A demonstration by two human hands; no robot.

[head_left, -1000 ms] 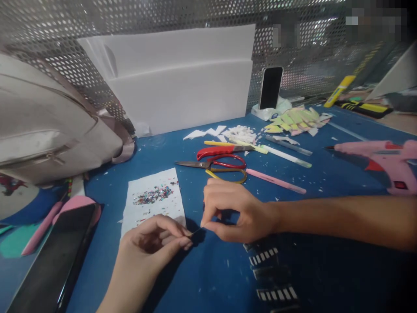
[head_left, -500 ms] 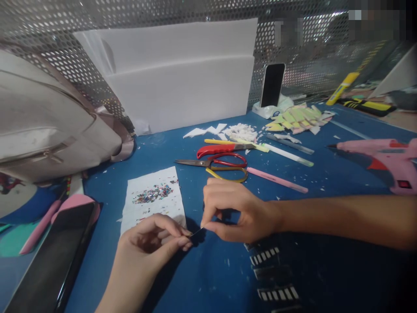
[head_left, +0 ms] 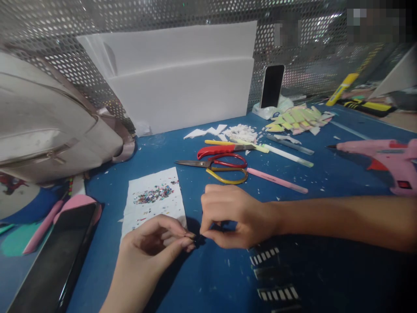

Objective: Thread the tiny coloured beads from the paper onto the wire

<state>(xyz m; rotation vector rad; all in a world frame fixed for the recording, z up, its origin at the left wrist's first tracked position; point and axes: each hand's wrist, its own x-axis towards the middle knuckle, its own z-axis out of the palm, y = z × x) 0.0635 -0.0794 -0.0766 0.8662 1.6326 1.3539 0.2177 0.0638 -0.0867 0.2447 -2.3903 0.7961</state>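
Note:
My left hand (head_left: 153,248) is closed in a pinch, thumb against index finger, at the lower corner of a white paper sheet (head_left: 132,217). Something tiny and dark shows at its fingertips, too small to name. Just to the right, my right hand (head_left: 230,217) also pinches, its fingertips close to the left ones. Whatever it holds cannot be made out. Colourful sequins or glitter bits (head_left: 154,194) lie heaped and scattered on the paper. Beyond the right hand are scissors (head_left: 195,163) with red and yellow handles.
A red-handled cutter (head_left: 211,151), a pink pen (head_left: 276,180) and white scraps (head_left: 241,132) lie behind the scissors. A pink glue gun (head_left: 384,152) rests at right. Black strips with white blocks (head_left: 276,294) lie in front; a phone (head_left: 58,256) and bag (head_left: 58,126) at left.
Both hands have shifted slightly, the right one a little lower and to the left, narrowing the gap. The thin pale line between their fingertips earlier is no longer visible.

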